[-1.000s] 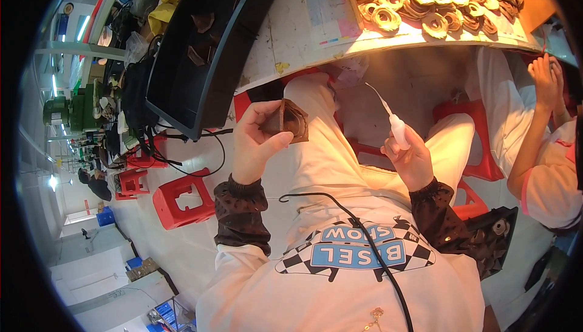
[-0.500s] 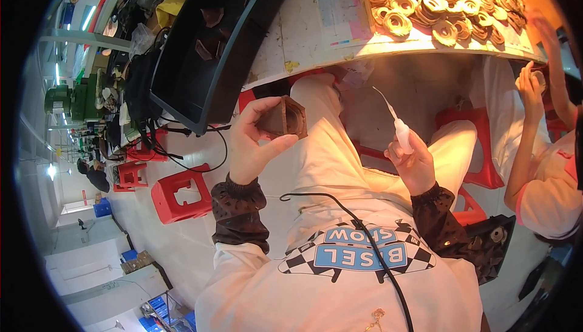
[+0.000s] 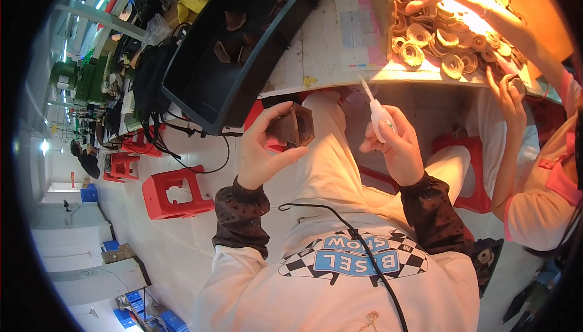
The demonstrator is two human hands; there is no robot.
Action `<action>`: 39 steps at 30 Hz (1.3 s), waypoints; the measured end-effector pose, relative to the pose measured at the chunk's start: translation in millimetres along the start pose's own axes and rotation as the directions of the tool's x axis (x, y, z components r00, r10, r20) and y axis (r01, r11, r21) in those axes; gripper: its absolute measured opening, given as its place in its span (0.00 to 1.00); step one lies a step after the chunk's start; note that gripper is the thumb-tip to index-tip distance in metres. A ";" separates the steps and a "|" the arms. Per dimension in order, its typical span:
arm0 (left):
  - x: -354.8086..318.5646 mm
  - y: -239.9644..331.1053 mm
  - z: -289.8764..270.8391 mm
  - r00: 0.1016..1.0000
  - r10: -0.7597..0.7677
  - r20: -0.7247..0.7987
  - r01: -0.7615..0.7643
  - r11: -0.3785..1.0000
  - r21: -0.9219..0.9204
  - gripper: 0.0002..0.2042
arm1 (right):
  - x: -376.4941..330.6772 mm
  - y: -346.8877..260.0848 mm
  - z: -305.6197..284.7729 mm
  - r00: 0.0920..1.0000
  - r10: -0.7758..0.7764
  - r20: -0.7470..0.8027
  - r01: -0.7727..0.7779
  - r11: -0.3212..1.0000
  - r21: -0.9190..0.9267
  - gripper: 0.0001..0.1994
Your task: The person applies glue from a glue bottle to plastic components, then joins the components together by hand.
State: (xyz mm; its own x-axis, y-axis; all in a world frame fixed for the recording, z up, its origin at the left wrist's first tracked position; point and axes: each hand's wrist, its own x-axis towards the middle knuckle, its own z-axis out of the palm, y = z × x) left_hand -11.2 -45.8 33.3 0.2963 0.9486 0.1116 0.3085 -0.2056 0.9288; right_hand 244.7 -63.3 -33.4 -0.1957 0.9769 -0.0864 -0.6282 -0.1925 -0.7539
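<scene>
A brown, faceted, hollow piece with a dark opening [image 3: 294,126] is held in the air above the person's lap, its opening turned toward the right. The left hand [image 3: 262,148] grips it by its sides, thumb below and fingers above, parted only by the width of the piece. To its right, well apart from it, the right hand [image 3: 396,147] is curled around a small white plastic squeeze bottle with a long thin nozzle [image 3: 382,124]. The nozzle points upward and slightly left, its tip clear of the brown piece.

Beneath both hands are the person's pale cream trousers [image 3: 325,156]; dark patterned cuffs [image 3: 243,218] cover the wrists.

Beyond the hands, to the upper left, a long black tray with raised walls [image 3: 240,98] holds several brown angular pieces [image 3: 234,21], and its near end reaches past the edge of the pale, marked worktop [image 3: 313,55]. On the right part of the worktop, under warm bright light, lies a heap of tan-brown rings [image 3: 452,65]. A co-worker's arm [image 3: 513,25] stretches over the heap.

On the floor at left stands a red plastic stool [image 3: 176,195].
</scene>
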 end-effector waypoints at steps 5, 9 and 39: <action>1.2 -2.8 -3.5 1.000 0.006 -0.006 -0.006 1.000 0.024 0.35 | 24.9 -1.9 11.6 0.992 -0.122 0.009 0.122 0.984 -0.132 0.14; 3.2 -4.9 -4.4 0.998 0.055 -0.023 -0.054 0.998 0.023 0.36 | 36.8 -0.4 13.0 0.989 -0.141 0.044 0.146 0.981 -0.130 0.13; 12.5 3.2 -9.2 0.956 0.231 -0.182 -0.273 0.927 -0.258 0.36 | 169.7 26.9 17.3 0.705 -0.682 0.192 0.352 0.103 -0.930 0.14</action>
State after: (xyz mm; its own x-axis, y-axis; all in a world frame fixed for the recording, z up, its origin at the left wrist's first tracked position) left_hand -14.8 -32.4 40.9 0.1894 0.9031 0.3853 -0.0279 -0.3873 0.9215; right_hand 181.6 95.7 -57.1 0.1464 0.8027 0.5782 0.5668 0.4110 -0.7140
